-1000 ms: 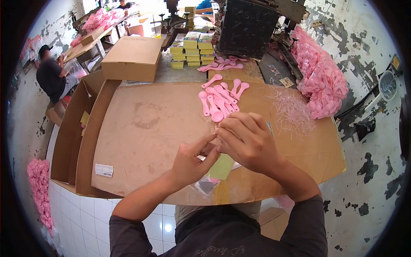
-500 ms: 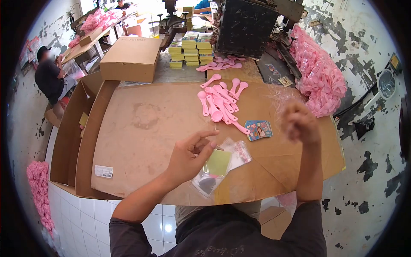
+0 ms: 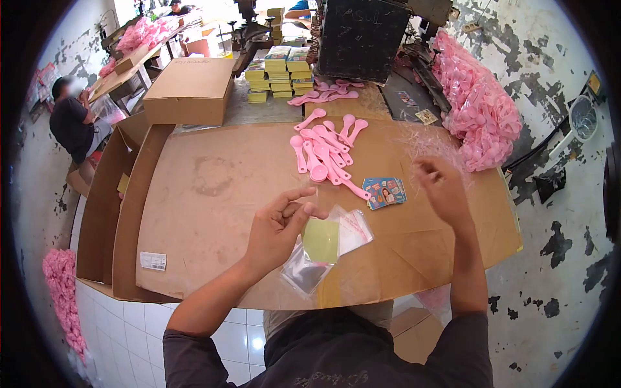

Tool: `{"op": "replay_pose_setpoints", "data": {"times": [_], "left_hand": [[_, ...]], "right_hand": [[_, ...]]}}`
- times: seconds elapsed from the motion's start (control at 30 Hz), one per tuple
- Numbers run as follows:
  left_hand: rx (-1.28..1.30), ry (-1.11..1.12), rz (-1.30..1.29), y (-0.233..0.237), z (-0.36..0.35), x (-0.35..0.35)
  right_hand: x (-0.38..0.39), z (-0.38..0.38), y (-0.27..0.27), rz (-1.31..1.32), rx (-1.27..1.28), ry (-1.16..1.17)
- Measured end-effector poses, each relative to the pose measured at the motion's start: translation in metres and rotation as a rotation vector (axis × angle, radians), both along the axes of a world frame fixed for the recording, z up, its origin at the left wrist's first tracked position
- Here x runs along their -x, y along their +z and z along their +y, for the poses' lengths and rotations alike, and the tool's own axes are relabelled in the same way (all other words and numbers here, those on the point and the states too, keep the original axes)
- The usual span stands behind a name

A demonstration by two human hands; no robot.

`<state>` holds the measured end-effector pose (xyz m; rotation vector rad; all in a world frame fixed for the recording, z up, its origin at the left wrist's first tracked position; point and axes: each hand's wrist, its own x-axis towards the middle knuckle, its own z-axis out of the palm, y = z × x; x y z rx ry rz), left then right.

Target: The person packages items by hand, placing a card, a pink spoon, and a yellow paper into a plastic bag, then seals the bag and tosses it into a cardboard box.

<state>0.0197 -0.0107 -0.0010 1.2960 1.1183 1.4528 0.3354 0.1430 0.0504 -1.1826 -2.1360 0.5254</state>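
Note:
My left hand is over the middle of the cardboard-covered table, thumb and forefinger closed on the upper edge of a clear plastic bag. A plain yellow-green card shows in the bag. Beside it lie more clear bags with a reddish strip. My right hand hovers at the right with loosely bent fingers apart, and I see nothing in it. Between the hands sits a small stack of blue picture cards. Pink measuring spoons are heaped beyond the bags.
Thin clear plastic strips lie beyond my right hand, near a big heap of bagged pink spoons. Stacked cards, a closed carton and a black metal box stand behind. An open carton is left; another person sits beyond.
My right hand has turned, and its blurred, curled fingers are now looser and farther apart. My left hand has risen slightly at the bag. The whole view has shifted a little.

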Motion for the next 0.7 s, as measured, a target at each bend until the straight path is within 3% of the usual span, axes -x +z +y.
{"op": "replay_pose_setpoints", "data": {"times": [0.1, 0.17, 0.27, 0.7], "left_hand": [[0.013, 0.005, -0.008, -0.006, 0.002, 0.0], [0.023, 0.004, -0.037, -0.007, 0.002, -0.001], [0.034, -0.024, -0.097, -0.005, 0.001, -0.001], [0.1, -0.07, -0.056, -0.008, 0.003, 0.003]], "right_hand": [[0.05, -0.039, 0.001, 0.147, 0.328, 0.444], [0.08, -0.059, -0.006, 0.254, 0.358, 0.584], [0.097, -0.061, -0.016, 0.271, 0.557, 0.634], [0.092, -0.039, -0.032, 0.479, 0.719, 0.605]]}}
